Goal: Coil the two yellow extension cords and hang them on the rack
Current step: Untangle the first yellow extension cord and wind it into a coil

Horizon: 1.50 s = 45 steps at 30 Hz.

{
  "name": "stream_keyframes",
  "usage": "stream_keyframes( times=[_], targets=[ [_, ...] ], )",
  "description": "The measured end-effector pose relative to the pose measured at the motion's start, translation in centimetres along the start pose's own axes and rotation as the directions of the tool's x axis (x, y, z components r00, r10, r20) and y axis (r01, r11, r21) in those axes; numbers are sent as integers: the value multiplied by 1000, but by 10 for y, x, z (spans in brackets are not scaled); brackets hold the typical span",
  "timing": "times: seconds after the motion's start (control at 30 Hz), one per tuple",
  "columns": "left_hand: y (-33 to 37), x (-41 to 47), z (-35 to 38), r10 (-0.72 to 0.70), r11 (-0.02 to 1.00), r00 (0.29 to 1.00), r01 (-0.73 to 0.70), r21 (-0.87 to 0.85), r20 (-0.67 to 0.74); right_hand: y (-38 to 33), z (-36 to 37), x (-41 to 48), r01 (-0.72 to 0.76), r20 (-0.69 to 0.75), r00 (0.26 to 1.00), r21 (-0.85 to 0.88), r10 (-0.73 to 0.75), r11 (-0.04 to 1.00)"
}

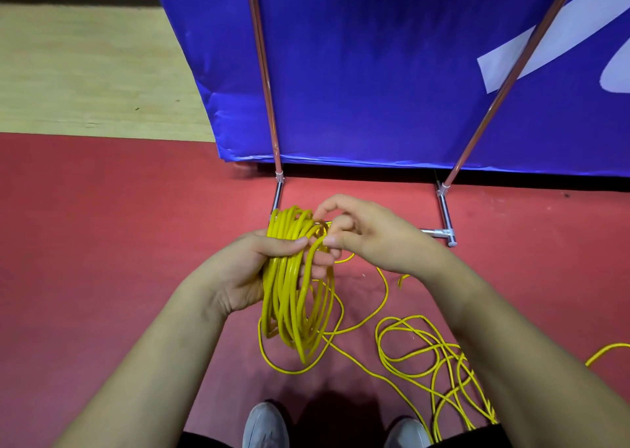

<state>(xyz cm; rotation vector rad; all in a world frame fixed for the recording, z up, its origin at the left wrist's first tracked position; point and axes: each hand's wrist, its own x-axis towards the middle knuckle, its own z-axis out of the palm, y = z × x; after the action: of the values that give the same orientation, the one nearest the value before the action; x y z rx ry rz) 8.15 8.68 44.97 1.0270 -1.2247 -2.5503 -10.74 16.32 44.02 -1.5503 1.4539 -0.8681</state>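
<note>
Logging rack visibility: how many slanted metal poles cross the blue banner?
2: the left pole and the right pole, both leaning across the blue banner; others may lie outside the frame.

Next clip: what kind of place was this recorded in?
Probably an indoor sports hall or event venue: red floor surfacing meets pale wooden boards, as on a court, and a large blue printed banner stands on the floor.

Blue banner (pixel 375 72), red floor (pixel 119 226), grey shoes (pixel 266 427)
</note>
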Motion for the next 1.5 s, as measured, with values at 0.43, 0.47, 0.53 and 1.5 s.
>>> stream_keyframes(
  times=[0.43,0.47,0.53,1.5],
  targets=[
    [8,0,-19,94,981,995,-97,-165,-29,80,-16,-12,-226,-130,956,251,264,941],
    [8,0,-18,60,990,997,-67,-125,-56,84,-15,-12,-228,-155,945,315,287,921],
    [6,0,-16,-17,999,997,14,-40,-74,86,-13,-10,-238,-182,936,303,302,923],
    [0,0,-8,12,993,997,-3,-121,72,105,-2,6,-195,-344,918,47,199,980]
  ],
)
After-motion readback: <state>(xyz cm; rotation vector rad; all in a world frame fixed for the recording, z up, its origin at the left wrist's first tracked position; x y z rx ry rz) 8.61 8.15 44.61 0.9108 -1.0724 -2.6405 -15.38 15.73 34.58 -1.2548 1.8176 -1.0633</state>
